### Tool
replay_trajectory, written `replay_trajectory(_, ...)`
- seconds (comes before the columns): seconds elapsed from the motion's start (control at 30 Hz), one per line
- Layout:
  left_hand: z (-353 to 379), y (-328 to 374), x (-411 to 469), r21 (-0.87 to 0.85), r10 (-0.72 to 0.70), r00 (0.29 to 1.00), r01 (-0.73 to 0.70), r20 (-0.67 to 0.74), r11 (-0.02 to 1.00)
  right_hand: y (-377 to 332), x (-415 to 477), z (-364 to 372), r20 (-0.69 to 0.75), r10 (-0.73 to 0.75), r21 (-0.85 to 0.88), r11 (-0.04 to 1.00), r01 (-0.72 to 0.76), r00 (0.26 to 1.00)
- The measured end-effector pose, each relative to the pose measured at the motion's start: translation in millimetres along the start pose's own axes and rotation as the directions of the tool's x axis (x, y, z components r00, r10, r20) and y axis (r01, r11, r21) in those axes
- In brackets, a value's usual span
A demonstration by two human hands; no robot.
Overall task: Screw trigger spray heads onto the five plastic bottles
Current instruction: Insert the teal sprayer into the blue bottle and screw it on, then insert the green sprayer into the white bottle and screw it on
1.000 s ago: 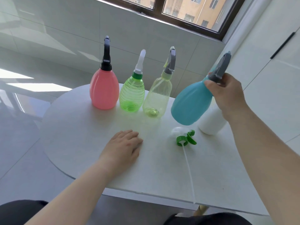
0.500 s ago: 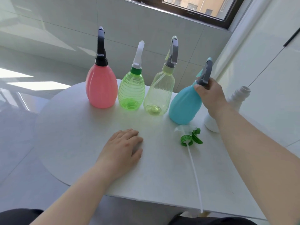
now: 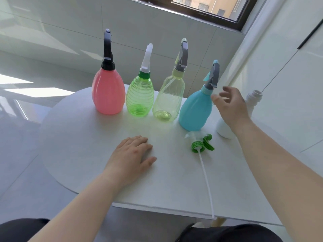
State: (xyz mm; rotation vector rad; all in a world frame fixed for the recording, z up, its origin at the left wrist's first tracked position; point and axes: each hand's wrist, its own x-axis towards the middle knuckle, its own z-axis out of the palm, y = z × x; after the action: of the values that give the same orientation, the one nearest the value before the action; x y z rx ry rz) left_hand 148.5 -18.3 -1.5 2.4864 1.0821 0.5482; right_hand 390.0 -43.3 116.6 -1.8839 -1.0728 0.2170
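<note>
Released a moment earlier, the teal plastic bottle with its grey trigger head stood alone as the right hand drew back, fingers spread and empty. Nearer than that bottle, the left hand lay flat, holding nothing, beside the loose green-collared spray head. Just beyond the right hand stood the uncapped white plastic bottle; a careless forearm could probably topple it.
</note>
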Motion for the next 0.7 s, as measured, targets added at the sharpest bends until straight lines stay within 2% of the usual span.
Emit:
replay_trajectory(0.07, 0, 0, -1, 0.013, 0.000, 1.000, 0.000, 0.006, 1.000, 6, -18, -6, -0.040, -0.046, -0.128, 0.991, 0.040, 0.998)
replay_trajectory(0.13, -1, 1, -1, 0.017, 0.000, 1.000, 0.000, 0.007, 1.000, 11, -35, -6, 0.038, -0.049, -0.286, 0.957, 0.058, 0.998)
replay_trajectory(0.23, -2, 2, -1, 0.013, -0.005, 1.000, 0.005, 0.010, 1.000, 13, -55, 4, 0.247, 0.079, -0.518, 0.853, 0.062, 0.966)
replay_trajectory(0.33, -3, 3, -1, 0.014, -0.015, 1.000, 0.015, 0.005, 1.000, 15, -65, 16, 0.326, 0.185, -0.670, 0.737, 0.088, 0.927)
replay_trajectory(0.53, -4, 3, -1, 0.029, -0.016, 1.000, 0.016, 0.007, 0.999, 17, -68, 33, 0.267, 0.240, -0.791, 0.607, 0.070, 0.933)
replay_trajectory(0.63, -4, 4, -2, 0.040, -0.017, 1.000, 0.017, 0.004, 0.999, 22, -68, 35, 0.249, 0.238, -0.792, 0.608, 0.056, 0.939)
replay_trajectory(0.7, -4, 4, -1, 0.046, -0.020, 1.000, 0.020, -0.006, 0.999, 26, -69, 34, 0.241, 0.236, -0.760, 0.650, 0.032, 0.941)
